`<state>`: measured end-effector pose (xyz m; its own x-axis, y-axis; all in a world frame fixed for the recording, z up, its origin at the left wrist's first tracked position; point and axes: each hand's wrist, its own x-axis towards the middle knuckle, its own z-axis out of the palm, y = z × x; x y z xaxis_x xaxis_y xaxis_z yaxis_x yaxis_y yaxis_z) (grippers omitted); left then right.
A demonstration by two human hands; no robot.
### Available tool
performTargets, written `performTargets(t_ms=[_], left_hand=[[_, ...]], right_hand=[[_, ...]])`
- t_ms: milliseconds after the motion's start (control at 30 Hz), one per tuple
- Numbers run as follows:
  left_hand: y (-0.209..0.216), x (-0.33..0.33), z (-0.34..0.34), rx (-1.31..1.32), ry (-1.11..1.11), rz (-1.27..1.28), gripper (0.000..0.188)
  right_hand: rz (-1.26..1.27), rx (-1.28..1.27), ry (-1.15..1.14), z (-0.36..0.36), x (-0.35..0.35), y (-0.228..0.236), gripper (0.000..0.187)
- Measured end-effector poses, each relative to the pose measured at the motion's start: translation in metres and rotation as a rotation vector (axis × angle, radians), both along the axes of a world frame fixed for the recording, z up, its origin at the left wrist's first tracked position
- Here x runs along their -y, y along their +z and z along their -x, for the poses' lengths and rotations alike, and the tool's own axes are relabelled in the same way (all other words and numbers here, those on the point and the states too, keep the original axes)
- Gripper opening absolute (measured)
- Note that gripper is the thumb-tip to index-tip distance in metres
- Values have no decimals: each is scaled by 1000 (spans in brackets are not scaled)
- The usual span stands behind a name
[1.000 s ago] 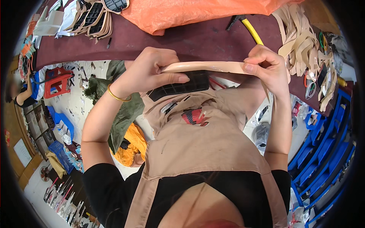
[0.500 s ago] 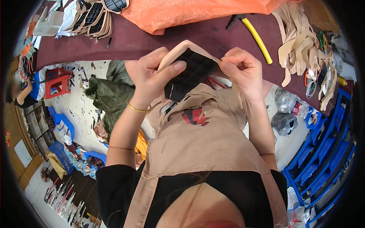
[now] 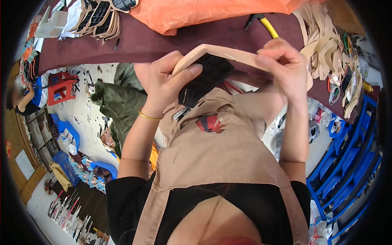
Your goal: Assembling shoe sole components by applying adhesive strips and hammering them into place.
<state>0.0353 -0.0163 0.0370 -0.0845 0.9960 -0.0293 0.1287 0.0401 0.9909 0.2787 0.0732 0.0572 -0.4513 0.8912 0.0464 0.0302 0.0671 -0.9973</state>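
Note:
A black quilted panel (image 3: 207, 79) hangs in front of my apron, just off the near table edge. My left hand (image 3: 166, 79) is closed on its left side, thumb on the black face, pinching a glossy beige strip (image 3: 228, 54) against the panel's edge. The strip bends round the upper left corner. From there it runs off to the right, apart from the panel. My right hand (image 3: 285, 65) pinches the strip's other part between thumb and fingers. Whatever lies under the fingers of both hands is hidden.
The dark red table (image 3: 143, 43) carries an orange sheet (image 3: 212, 14), a yellow-handled hammer (image 3: 268, 27) behind my right hand, stacked beige-edged black panels (image 3: 100, 18) and a heap of beige strips (image 3: 320, 45). Blue racks (image 3: 343, 167) stand at right. Another person (image 3: 26, 98) is far left.
My right hand has moved right and slightly up, pulling the beige strip out straight and away from the panel. My left hand has hardly moved.

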Motion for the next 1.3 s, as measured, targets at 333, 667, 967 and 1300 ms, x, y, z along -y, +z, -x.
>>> performTargets(t_ms=[333,667,967,1300], left_hand=[[-4,0,-20,235,161,-9,17],[-14,3,-57,743,350,90,20],[-20,1,-45,1499,-264,140,81],[-14,-12,-47,1404,-181,18,68]], right_hand=[[261,-306,-70,24,25,-26,7],[473,-410,-215,55,41,-25,21],[522,-327,-119,49,34,-15,25],[576,-194,219,36,27,-28,30]])
